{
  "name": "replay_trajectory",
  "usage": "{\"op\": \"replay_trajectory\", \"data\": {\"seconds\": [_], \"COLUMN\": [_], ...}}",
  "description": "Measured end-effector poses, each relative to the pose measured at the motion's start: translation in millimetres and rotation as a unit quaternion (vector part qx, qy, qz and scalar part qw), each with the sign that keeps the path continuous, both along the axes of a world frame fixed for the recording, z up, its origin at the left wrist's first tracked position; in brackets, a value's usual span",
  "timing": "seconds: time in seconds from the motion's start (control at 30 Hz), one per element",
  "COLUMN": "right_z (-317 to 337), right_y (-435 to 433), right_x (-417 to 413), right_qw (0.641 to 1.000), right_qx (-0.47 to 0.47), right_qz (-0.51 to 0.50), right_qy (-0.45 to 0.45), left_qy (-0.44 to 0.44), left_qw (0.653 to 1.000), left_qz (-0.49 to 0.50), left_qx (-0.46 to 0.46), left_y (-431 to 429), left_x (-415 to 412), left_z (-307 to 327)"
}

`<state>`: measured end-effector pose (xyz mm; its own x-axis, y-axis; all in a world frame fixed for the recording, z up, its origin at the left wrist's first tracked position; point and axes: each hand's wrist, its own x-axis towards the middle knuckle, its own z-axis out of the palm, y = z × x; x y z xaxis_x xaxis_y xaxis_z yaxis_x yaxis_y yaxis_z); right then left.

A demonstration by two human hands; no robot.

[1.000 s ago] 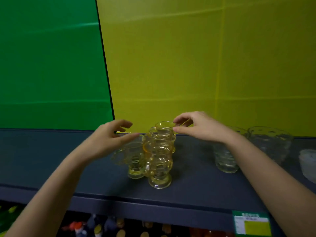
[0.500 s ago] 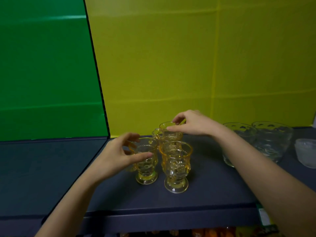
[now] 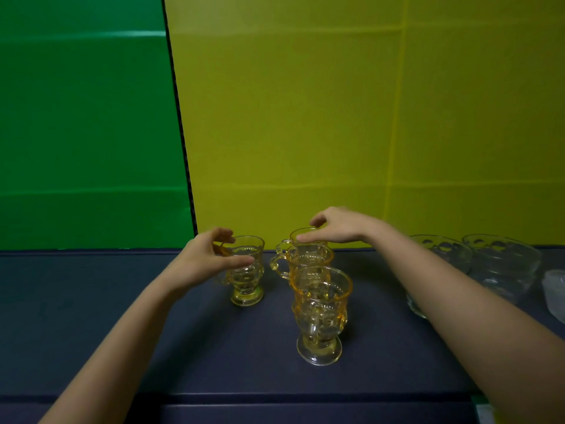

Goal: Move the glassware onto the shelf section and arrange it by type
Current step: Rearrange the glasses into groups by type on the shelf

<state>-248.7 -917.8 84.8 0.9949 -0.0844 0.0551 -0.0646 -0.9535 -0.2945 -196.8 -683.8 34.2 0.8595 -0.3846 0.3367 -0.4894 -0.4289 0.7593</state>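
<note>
Several amber footed glass mugs stand on the dark shelf. My left hand grips the rim of the left mug, thumb and fingers pinched on it. My right hand holds the rim of the rear mug from above. Another mug stands just in front of that one, and the nearest mug stands alone toward the shelf's front edge.
Two clear dimpled glass bowls sit at the right, partly behind my right forearm. A frosted white cup is at the far right edge. Green and yellow back panels rise behind the shelf.
The left mug has moved left, away from the cluster, with my left hand on its rim. My right hand stays on the rear mug. The view has shifted closer.
</note>
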Motion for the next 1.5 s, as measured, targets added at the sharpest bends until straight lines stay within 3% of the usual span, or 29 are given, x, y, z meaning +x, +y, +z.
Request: {"op": "replay_trajectory", "data": {"seconds": [0.3,0.5,1.0,1.2,1.3,1.4,1.5], "right_z": [2,5,7,5,7,6,-2], "right_y": [9,12,-9,-13,-16,-17,-13], "right_x": [11,14,-5,-11,-21,-39,-58], "right_qw": [1.000,0.998,0.996,0.998,1.000,0.993,0.988], "right_qx": [0.003,0.056,0.072,0.039,-0.025,-0.006,-0.011], "right_qz": [-0.018,-0.031,-0.028,-0.008,-0.003,0.012,0.027], "right_qy": [0.020,0.028,0.042,0.051,-0.013,-0.121,-0.154], "left_qy": [0.041,0.064,0.042,0.047,0.003,-0.078,-0.055], "left_qw": [0.999,0.997,0.987,0.985,0.993,0.993,0.985], "left_qz": [-0.023,-0.051,-0.152,-0.156,-0.106,-0.065,-0.094], "left_qx": [0.000,0.010,0.037,0.054,0.054,-0.055,-0.133], "left_y": [-6,-14,-34,-40,-36,-29,-22], "left_x": [33,44,37,34,17,-23,-78], "left_z": [5,9,8,6,8,12,12]}}
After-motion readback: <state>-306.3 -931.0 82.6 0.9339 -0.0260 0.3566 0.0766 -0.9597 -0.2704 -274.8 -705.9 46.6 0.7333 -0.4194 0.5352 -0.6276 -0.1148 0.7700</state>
